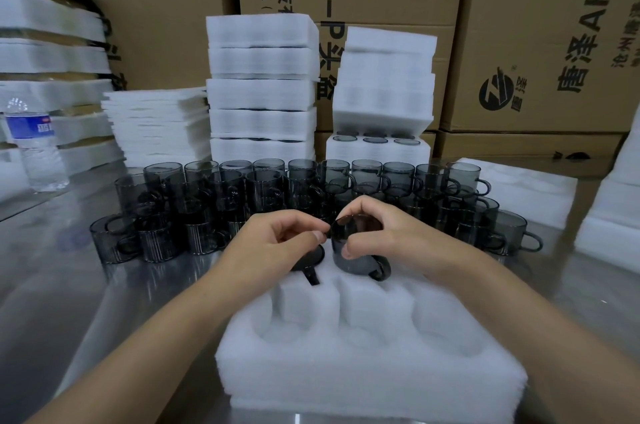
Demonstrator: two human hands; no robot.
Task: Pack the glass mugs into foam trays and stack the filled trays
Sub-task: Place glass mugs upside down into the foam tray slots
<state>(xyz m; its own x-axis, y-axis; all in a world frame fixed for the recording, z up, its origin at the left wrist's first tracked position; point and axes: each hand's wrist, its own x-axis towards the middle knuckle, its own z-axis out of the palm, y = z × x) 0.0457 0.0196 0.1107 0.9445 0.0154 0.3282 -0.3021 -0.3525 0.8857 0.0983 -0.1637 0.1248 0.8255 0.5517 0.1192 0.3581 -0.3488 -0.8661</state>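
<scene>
A white foam tray [367, 378] with round pockets lies on the steel table in front of me. One smoky glass mug [310, 259] sits in its far left pocket, handle toward me. My right hand [377, 233] grips a second smoky mug [356, 255] by its rim, tilted over the far middle pocket. My left hand [277, 240] has curled fingers and pinches that mug's rim from the left. Several loose mugs [263, 191] stand in rows behind the tray.
Two stacks of filled foam trays [261, 91] [384, 91] rise behind the mugs, with flat foam sheets [159, 122] to their left. A water bottle [34, 146] stands far left. Cardboard boxes [540, 36] form the back wall. More foam pieces [519, 188] lie at right.
</scene>
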